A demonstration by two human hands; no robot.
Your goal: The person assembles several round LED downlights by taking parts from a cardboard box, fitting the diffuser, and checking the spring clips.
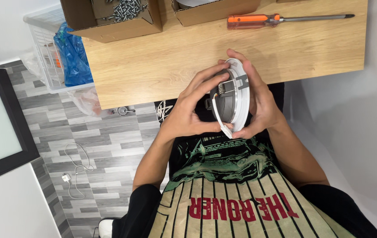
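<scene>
Thing: round white recessed downlight [235, 94], held edge-on over the lap, just off the wooden table [162, 66] edge, at 6 o'clock from the orange screwdriver [254, 20].
Left hand [188, 114]: curled closed on the grey back body, fingers by the spring clip [224, 83].
Right hand [259, 101]: wrapped round the white rim, firm hold.
Handling: looks light, rigid plastic shell; smooth rim may slip; clips springy, can snap on fingers; thin white lead [219, 119] delicate.
Best hold: rim and body, not wire.
Nearby: screw box [113, 17] at 11 o'clock.

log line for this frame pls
hands: both hold round white light fixture | held above lap | orange screwdriver on wooden table
</scene>
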